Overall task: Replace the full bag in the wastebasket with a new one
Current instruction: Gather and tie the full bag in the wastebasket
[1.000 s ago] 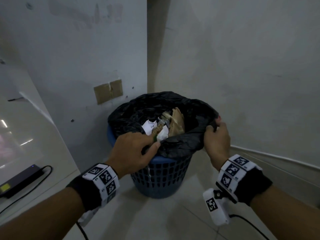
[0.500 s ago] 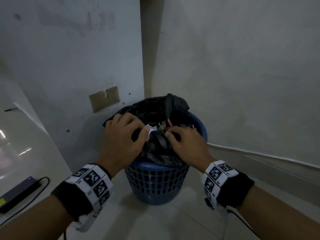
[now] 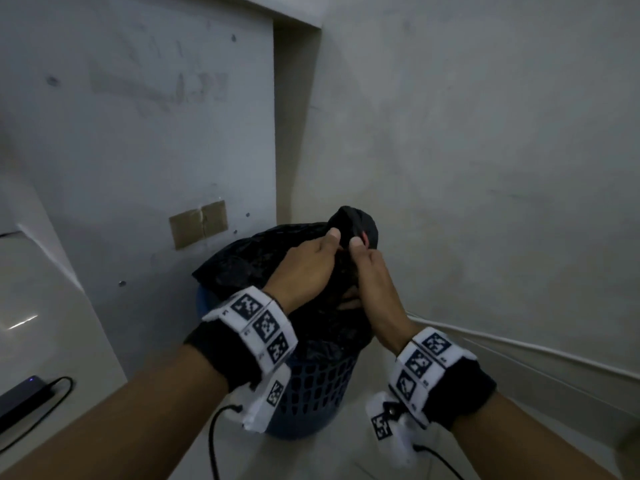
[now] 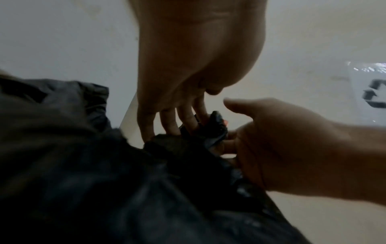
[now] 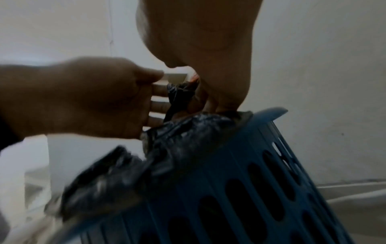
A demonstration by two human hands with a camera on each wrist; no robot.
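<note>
A blue perforated wastebasket (image 3: 318,393) stands in the room corner with a full black bag (image 3: 242,265) in it. The bag's mouth is gathered into a bunch (image 3: 356,221) that sticks up above the basket. My left hand (image 3: 308,261) and right hand (image 3: 374,271) both grip this gathered neck, thumbs side by side. In the left wrist view my left fingers (image 4: 188,118) curl into the black plastic (image 4: 215,127). The right wrist view has the neck (image 5: 179,95) between both hands above the basket's wall (image 5: 250,181). The trash is hidden inside.
Walls close in behind and to the right of the basket. A brown taped patch (image 3: 198,224) is on the left wall. A black device (image 3: 20,398) with a cable lies on the white surface at left. A white cable (image 3: 519,344) runs along the right wall.
Both hands left the basket's rim, came together over the middle and drew the bag's mouth up into a bunch. The trash that showed before is now covered.
</note>
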